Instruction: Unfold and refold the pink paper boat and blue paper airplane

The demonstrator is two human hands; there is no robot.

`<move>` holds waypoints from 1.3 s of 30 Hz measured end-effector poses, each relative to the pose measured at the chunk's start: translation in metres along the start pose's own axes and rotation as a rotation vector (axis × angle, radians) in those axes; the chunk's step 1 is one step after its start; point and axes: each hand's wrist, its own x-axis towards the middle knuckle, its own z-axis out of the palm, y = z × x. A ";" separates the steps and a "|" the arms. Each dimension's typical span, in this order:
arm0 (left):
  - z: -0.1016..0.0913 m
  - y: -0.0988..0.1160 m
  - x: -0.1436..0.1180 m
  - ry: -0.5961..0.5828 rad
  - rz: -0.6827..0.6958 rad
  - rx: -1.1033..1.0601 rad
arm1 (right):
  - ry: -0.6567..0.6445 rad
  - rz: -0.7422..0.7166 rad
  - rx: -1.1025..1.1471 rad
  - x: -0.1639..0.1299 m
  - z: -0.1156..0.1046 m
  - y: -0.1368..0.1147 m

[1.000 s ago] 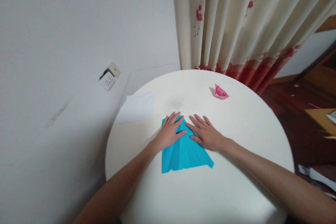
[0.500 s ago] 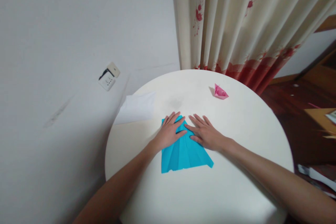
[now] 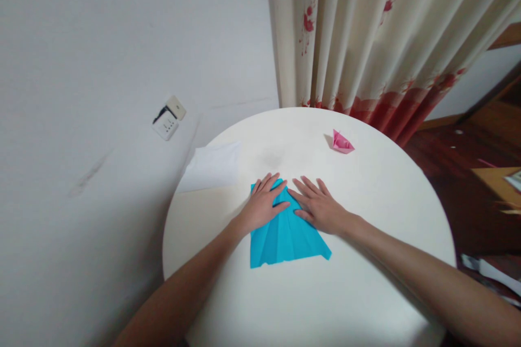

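Both hands lie flat, fingers spread, on the far end of the blue paper (image 3: 285, 233), which sits mid-table toward the near side: the left hand (image 3: 262, 206) on its left flap, the right hand (image 3: 319, 209) on its right, grasping nothing, likely to pin the folds down. A pink paper boat (image 3: 342, 142) stands well apart, far right. A white sheet (image 3: 211, 167) overhangs the table (image 3: 366, 293) edge at far left. Nothing blocks the hands
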 end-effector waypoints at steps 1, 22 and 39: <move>0.000 0.000 0.000 -0.002 -0.001 0.000 | 0.005 0.026 -0.003 0.000 0.001 0.000; 0.000 0.001 0.000 -0.010 -0.005 0.011 | 0.050 0.217 -0.043 0.001 0.008 0.006; -0.003 0.003 0.001 -0.016 -0.011 0.001 | -0.008 -0.016 0.020 0.002 -0.001 0.000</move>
